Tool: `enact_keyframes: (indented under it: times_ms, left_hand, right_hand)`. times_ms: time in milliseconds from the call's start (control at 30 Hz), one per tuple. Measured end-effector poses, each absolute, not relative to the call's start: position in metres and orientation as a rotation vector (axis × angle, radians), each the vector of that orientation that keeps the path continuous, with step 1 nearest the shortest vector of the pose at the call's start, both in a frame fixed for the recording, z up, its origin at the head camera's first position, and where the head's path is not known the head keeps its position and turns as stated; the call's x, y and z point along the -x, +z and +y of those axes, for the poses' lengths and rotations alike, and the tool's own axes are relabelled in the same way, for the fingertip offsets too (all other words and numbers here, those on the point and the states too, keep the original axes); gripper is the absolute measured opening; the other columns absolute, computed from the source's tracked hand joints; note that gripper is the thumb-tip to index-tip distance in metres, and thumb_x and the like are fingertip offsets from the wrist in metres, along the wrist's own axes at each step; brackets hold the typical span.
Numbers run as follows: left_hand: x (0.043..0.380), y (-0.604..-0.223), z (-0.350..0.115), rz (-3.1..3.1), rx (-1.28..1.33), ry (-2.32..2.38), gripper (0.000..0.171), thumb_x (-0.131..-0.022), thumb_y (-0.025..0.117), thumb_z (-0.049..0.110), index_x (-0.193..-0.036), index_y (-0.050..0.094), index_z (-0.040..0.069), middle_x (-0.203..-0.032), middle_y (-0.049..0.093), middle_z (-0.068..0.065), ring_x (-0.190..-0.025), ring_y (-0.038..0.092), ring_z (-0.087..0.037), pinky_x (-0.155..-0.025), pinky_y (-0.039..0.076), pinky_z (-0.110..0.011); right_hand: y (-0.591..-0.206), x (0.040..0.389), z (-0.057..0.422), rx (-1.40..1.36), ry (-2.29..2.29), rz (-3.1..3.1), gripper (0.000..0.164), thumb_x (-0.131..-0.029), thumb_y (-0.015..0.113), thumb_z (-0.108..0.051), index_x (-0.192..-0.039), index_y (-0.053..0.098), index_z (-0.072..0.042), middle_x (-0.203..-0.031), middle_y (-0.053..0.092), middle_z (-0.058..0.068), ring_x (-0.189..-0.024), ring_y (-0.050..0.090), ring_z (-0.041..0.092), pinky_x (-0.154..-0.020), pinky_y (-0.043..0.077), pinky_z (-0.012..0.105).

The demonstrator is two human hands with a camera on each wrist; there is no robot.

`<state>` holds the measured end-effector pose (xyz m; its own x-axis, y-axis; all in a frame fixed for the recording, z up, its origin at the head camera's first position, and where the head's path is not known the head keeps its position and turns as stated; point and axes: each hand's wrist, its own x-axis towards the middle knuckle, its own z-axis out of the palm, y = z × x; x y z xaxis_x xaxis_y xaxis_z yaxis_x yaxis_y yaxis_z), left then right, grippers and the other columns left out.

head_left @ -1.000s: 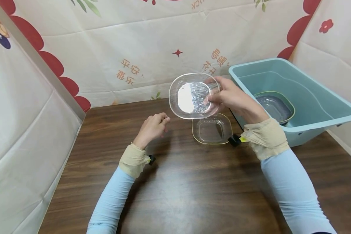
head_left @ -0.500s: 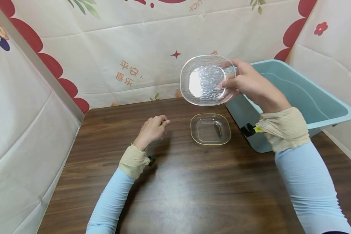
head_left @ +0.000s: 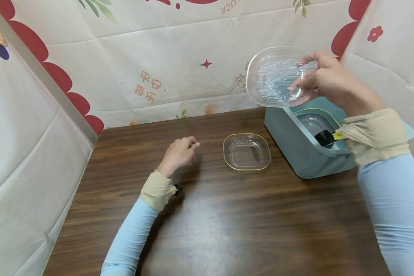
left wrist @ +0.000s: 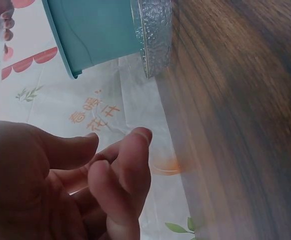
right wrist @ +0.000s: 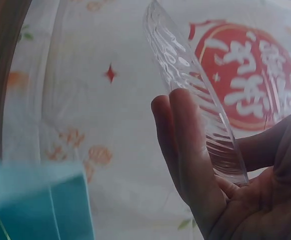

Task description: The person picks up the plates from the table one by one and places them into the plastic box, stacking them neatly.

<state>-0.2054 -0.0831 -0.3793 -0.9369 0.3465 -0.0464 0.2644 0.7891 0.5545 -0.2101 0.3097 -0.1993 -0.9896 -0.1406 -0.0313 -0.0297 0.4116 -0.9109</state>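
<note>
My right hand grips a clear ribbed dish by its right edge, thumb on one face and fingers on the other. The dish is raised and tilted, overlapping the back wall and the tub's near corner in the head view. In the right wrist view the dish shows edge-on between thumb and fingers. A second clear dish with a gold rim lies on the table, left of the tub. My left hand is left of that dish, fingers loosely curled around nothing; the left wrist view shows the fingers bare.
A blue-green tub stands at the right of the wooden table. Inside it sits a dark, gold-rimmed dish, partly hidden by my right wrist. A printed white cloth hangs behind the table.
My right hand has carried the clear dish up and to the right, from above the gold-rimmed dish to beside and over the tub. The left hand has stayed nearly still.
</note>
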Motion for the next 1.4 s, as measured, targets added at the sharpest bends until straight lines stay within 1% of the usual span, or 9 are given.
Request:
enact_keyframes:
  times_ms: [100,267,433,567,767,833,1000,1167,1400]
  left_hand:
    - [0.206,-0.379,-0.083,2.820,-0.484,0.847,0.036,-0.111,0.046,0.039,-0.120,0.068,0.012,-0.086,0.075,-0.009,-0.060,0.070,-0.022,-0.057,0.050,-0.032]
    - [0.206,-0.377,-0.082,2.808,-0.489,0.850,0.038,-0.111,0.046,0.039,-0.125,0.067,0.011,-0.087,0.075,-0.012,-0.064,0.073,-0.028,-0.057,0.051,-0.032]
    - [0.206,-0.377,-0.081,2.807,-0.506,0.837,0.036,-0.111,0.047,0.038,-0.126,0.066,0.011,-0.086,0.075,-0.012,-0.062,0.072,-0.024,-0.057,0.051,-0.031]
    - [0.205,-0.378,-0.081,2.803,-0.507,0.819,0.036,-0.111,0.047,0.038,-0.128,0.065,0.013,-0.085,0.076,-0.011,-0.059,0.070,-0.019,-0.057,0.051,-0.030]
    - [0.204,-0.379,-0.081,2.790,-0.501,0.835,0.034,-0.111,0.048,0.036,-0.127,0.065,0.012,-0.084,0.076,-0.011,-0.060,0.071,-0.022,-0.057,0.052,-0.031]
    - [0.204,-0.379,-0.081,2.790,-0.507,0.838,0.034,-0.111,0.049,0.035,-0.127,0.065,0.011,-0.084,0.076,-0.011,-0.059,0.070,-0.021,-0.057,0.052,-0.031]
    - [0.203,-0.381,-0.080,2.786,-0.507,0.828,0.035,-0.110,0.049,0.035,-0.127,0.066,0.010,-0.082,0.076,-0.009,-0.058,0.070,-0.020,-0.058,0.053,-0.032]
    - [0.201,-0.384,-0.080,2.777,-0.503,0.831,0.035,-0.110,0.049,0.036,-0.127,0.066,0.011,-0.083,0.077,-0.009,-0.062,0.074,-0.024,-0.060,0.055,-0.032]
    - [0.201,-0.383,-0.077,2.799,-0.495,0.835,0.035,-0.110,0.050,0.035,-0.128,0.067,0.010,-0.081,0.075,-0.010,-0.060,0.073,-0.024,-0.056,0.053,-0.033]
  right_hand:
    - [-0.199,0.214,0.327,0.098,-1.650,2.553,0.034,-0.105,0.050,-0.003,-0.127,0.033,-0.023,-0.088,0.072,0.001,-0.070,0.076,0.019,-0.061,0.065,0.039]
    - [-0.203,0.221,0.361,0.013,-1.543,2.594,0.043,-0.105,0.050,-0.002,-0.135,0.028,-0.023,-0.104,0.055,0.002,-0.072,0.077,0.017,-0.064,0.065,0.039]
    - [-0.210,0.231,0.390,-0.086,-1.333,2.587,0.060,-0.106,0.047,-0.003,-0.155,0.013,-0.009,-0.099,0.055,0.001,-0.074,0.077,0.018,-0.070,0.066,0.038]
    - [-0.216,0.238,0.405,-0.132,-1.189,2.553,0.070,-0.107,0.046,-0.005,-0.155,-0.004,0.002,-0.099,0.056,0.007,-0.078,0.079,0.025,-0.077,0.066,0.042]
    - [-0.220,0.245,0.424,-0.172,-1.201,2.450,0.080,-0.107,0.046,-0.005,-0.160,-0.013,-0.006,-0.113,0.048,0.008,-0.089,0.079,0.030,-0.086,0.064,0.045]
    - [-0.222,0.246,0.430,-0.193,-1.206,2.431,0.075,-0.106,0.048,-0.005,-0.159,-0.004,-0.008,-0.113,0.049,0.008,-0.091,0.079,0.030,-0.087,0.064,0.046]
    - [-0.231,0.249,0.439,-0.200,-1.157,2.403,0.046,-0.105,0.047,0.001,-0.141,0.018,0.000,-0.102,0.057,0.010,-0.089,0.080,0.033,-0.086,0.064,0.049]
    - [-0.243,0.252,0.446,-0.181,-1.075,2.317,0.046,-0.104,0.041,0.005,-0.141,0.014,0.009,-0.096,0.068,0.009,-0.088,0.080,0.033,-0.085,0.064,0.051]
    - [-0.253,0.261,0.447,-0.205,-1.051,2.199,0.036,-0.106,0.034,0.004,-0.137,0.017,0.006,-0.094,0.074,0.010,-0.089,0.080,0.032,-0.085,0.064,0.047]
